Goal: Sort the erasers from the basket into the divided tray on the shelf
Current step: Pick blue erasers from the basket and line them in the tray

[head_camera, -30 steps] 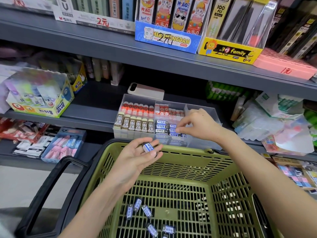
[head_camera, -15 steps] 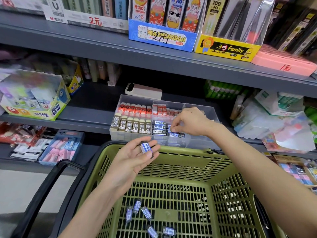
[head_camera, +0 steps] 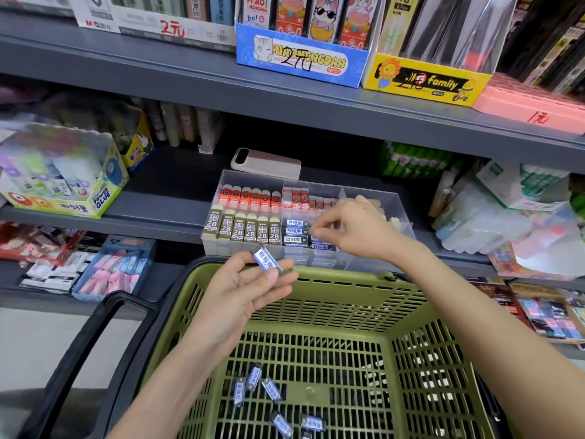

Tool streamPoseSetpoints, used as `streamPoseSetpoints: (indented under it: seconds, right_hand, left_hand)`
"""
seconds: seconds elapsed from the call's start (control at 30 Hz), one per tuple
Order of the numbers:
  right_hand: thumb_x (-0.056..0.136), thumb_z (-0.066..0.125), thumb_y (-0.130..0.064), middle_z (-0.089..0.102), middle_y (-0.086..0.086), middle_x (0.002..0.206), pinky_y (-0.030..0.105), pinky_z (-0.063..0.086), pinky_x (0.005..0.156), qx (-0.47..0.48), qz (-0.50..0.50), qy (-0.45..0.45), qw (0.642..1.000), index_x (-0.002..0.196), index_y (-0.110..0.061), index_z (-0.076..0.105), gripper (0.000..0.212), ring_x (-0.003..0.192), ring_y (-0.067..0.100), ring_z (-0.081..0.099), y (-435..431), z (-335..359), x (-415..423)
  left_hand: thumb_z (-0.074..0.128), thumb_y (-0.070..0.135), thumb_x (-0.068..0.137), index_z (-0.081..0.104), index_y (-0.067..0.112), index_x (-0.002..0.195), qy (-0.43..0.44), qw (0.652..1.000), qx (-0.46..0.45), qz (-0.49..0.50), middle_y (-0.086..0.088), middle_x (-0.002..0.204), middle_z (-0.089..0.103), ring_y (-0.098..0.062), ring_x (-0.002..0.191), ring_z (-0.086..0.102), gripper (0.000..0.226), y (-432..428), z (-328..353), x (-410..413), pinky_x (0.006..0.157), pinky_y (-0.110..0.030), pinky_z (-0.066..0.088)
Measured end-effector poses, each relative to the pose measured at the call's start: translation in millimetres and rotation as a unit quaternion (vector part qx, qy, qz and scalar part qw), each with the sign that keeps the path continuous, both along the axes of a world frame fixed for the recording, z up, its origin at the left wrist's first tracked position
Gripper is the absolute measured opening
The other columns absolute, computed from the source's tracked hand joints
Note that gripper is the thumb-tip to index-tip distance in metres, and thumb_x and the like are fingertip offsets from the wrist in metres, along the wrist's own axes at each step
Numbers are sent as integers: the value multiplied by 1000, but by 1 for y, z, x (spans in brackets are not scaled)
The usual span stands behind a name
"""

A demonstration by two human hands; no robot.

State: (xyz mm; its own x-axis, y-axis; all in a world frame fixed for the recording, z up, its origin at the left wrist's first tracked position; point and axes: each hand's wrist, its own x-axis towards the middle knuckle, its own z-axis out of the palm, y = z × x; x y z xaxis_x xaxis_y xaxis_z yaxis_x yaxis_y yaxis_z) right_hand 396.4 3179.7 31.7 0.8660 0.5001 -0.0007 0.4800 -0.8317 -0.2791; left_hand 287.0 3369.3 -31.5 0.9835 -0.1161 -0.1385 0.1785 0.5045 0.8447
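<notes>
Green plastic forms the basket (head_camera: pixel 348 307) that fills the lower part of the view, with a black handle (head_camera: pixel 79 343) at its 9 o'clock side. On its slotted floor, towards 6 o'clock, several loose erasers (head_camera: pixel 254 377) with blue and white sleeves lie scattered at different angles. The left hand (head_camera: pixel 243 289) is above the far rim of the basket, palm turned up, and its thumb and fingers pinch one blue-sleeved eraser (head_camera: pixel 267 259), which is tilted with one end up. At 12 o'clock from the basket a clear divided tray (head_camera: pixel 256 179) stands on the grey shelf (head_camera: pixel 164 198). Its left compartments hold a row of red erasers (head_camera: pixel 250 196) at the back and a row of brown "2B" erasers (head_camera: pixel 243 228) at the front, all upright. The middle front compartment holds stacked blue-sleeved erasers (head_camera: pixel 296 231) lying flat. The right hand (head_camera: pixel 357 229) is over this tray, fingers curled, with the fingertips (head_camera: pixel 316 231) down at the blue-sleeved stack; I cannot tell if they pinch an eraser or only touch it. Behind the tray, at its 12 o'clock, lies a flat pale device (head_camera: pixel 266 163). At 9 o'clock on the same shelf stands a glue box (head_camera: pixel 63 185).
</notes>
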Motion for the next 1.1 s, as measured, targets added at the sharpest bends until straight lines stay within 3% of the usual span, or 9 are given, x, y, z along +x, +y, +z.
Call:
streamPoseSetpoints:
  seconds: [0.1,0.27,0.4,0.47,0.53,0.63,0.7,0.87,1.1]
  right_hand:
    - [85,64,-35,71,-11,80,36,48,79,177,24,92,980,80,-25,73,15,77,12,62,17,7,-32]
    - [82,70,-20,67,-5,80,28,46,75,295,-6,153,943,82,-17,71,3,75,11,56,35,-1,-63]
    - [85,67,-17,66,-11,77,15,46,73,377,-36,232,896,81,-23,67,7,74,3,59,23,5,-54]
    - [84,67,-17,67,-9,74,19,46,73,346,-84,153,922,79,-22,67,7,71,3,59,6,8,-34]
    - [81,71,-25,67,-11,75,26,43,78,208,-124,45,969,79,-22,70,4,69,3,55,-10,11,-12]
    - [80,70,-35,71,-13,89,30,30,84,-41,-87,-20,995,87,-28,74,11,84,7,57,-17,5,8]
    - [80,69,-37,71,-14,94,30,25,82,-90,-39,-10,995,91,-31,73,14,92,9,56,-13,0,11]
    - [80,69,-38,60,-22,75,28,19,76,-81,-21,-19,996,91,-35,74,13,78,2,42,-7,-11,18]
    - [88,57,-38,67,-11,101,32,22,80,-141,-5,-67,988,100,-39,71,18,103,18,47,-6,-18,15]
  left_hand:
    - [70,20,71,55,2,104,-20,998,43,28,-14,98,74,-28,89,72,41,-3,0,0,66,-24,56]
    - [74,31,67,66,16,85,-94,978,167,81,-11,80,74,-27,74,72,24,-7,1,-4,61,-26,57]
    - [72,37,74,69,27,91,-139,940,300,87,7,89,74,-10,82,69,20,-5,2,-6,75,-23,55]
    - [66,38,84,65,36,92,-191,867,441,134,21,94,67,1,89,61,9,-2,1,-5,84,-15,46]
    - [57,39,87,68,27,101,-264,766,560,175,20,104,62,0,99,52,21,3,0,-2,95,-10,31]
    - [51,39,89,68,15,111,-318,660,660,167,-3,117,62,-22,113,52,36,8,-6,3,102,-30,28]
    - [47,41,91,65,16,118,-317,613,711,136,-11,127,58,-29,121,49,41,8,-10,4,107,-43,25]
    - [43,47,92,59,21,127,-293,577,758,79,-15,138,51,-33,133,40,47,6,-14,5,114,-56,16]
    - [42,45,92,61,19,126,-278,584,759,78,-19,135,53,-37,130,43,47,7,-12,7,113,-58,19]
